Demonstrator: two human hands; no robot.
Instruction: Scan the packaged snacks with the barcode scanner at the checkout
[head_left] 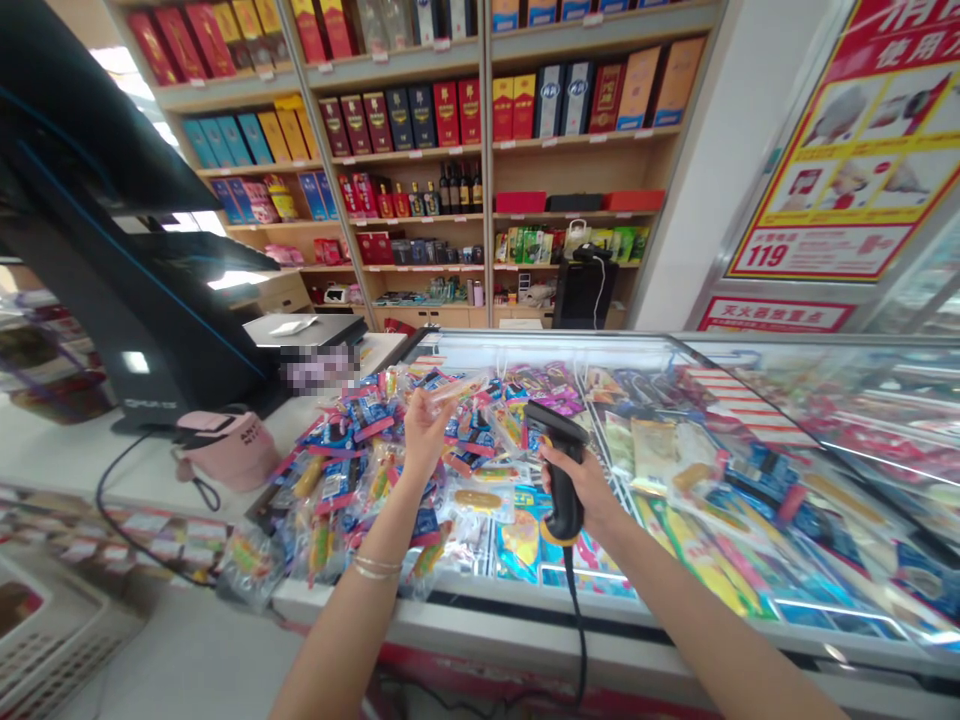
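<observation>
My left hand (424, 430) is raised over the freezer lid with its fingers pinched on a clear wrapped ice pop (459, 386), held level. My right hand (587, 487) grips a black barcode scanner (559, 462) by its handle, its head just right of the wrapped ice pop. The scanner's cable (577, 620) drops down over the front edge. Under both hands lies a heap of several wrapped ice pops and snacks (352, 470) on the glass.
A glass-topped chest freezer (750, 480) full of ice creams runs to the right. A black till screen (97, 250) and a pink cap (225, 450) sit on the counter at left. Shelves of boxed goods (450, 150) line the back wall. A white basket (45, 640) is at lower left.
</observation>
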